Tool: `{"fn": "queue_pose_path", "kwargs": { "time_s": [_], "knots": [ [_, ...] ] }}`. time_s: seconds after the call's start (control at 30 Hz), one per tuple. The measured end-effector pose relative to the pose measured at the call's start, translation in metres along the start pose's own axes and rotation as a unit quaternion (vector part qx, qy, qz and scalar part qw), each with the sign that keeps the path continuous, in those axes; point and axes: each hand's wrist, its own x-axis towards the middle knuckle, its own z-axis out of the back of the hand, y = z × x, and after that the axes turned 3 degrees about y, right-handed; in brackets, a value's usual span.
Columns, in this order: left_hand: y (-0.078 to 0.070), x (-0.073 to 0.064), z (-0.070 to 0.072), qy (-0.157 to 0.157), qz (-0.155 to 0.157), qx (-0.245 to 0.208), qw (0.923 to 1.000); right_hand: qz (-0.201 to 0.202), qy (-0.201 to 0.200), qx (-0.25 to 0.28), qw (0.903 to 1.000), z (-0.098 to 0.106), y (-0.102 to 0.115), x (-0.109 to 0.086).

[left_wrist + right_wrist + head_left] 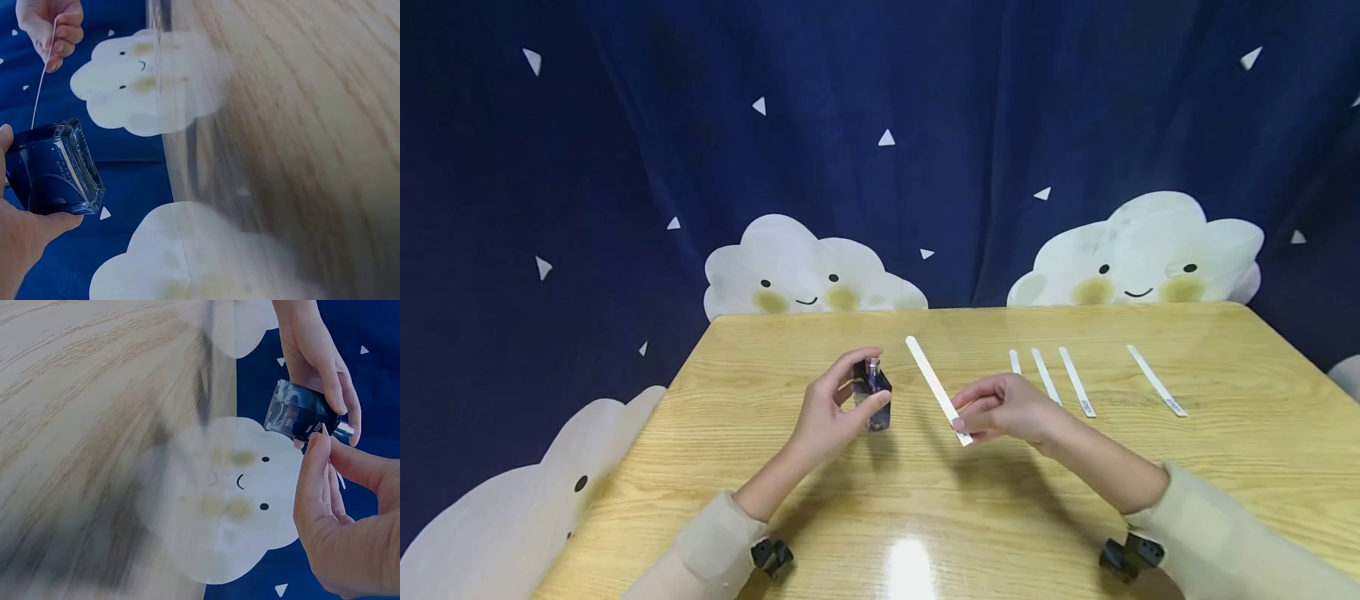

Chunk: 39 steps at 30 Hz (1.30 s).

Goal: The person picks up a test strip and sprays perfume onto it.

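Note:
My left hand grips a dark glass perfume bottle, held upright above the table. One finger lies over the silver spray top, and the thumb is on the bottle's side. In the left wrist view the thick clear base of the perfume bottle shows. My right hand pinches a white paper test strip near its lower end. The strip slants up and left, its rounded tip beside the bottle's top. From the right wrist view, the right hand covers most of the strip.
Several more white test strips lie on the wooden table, some partly behind the right hand. One strip lies apart at the right. A dark blue curtain with clouds hangs behind the table's far edge.

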Motion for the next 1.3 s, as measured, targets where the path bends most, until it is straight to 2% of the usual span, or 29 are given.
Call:
{"fn": "queue_pose_path", "kwargs": {
  "time_s": [0.5,0.77,1.3],
  "knots": [
    [-0.002,0.000,0.005,-0.010,0.004,-0.014,0.9998,-0.008,-0.006,0.001,1.0000,0.024,-0.019,-0.007],
    [-0.001,-0.003,0.011,-0.014,0.021,-0.010,0.9996,-0.015,-0.009,-0.004,0.9998,0.044,-0.033,-0.014],
    [0.003,-0.009,0.020,-0.009,0.016,-0.012,0.9998,-0.036,-0.005,0.023,0.9991,0.086,-0.067,-0.020]
  ]
}}
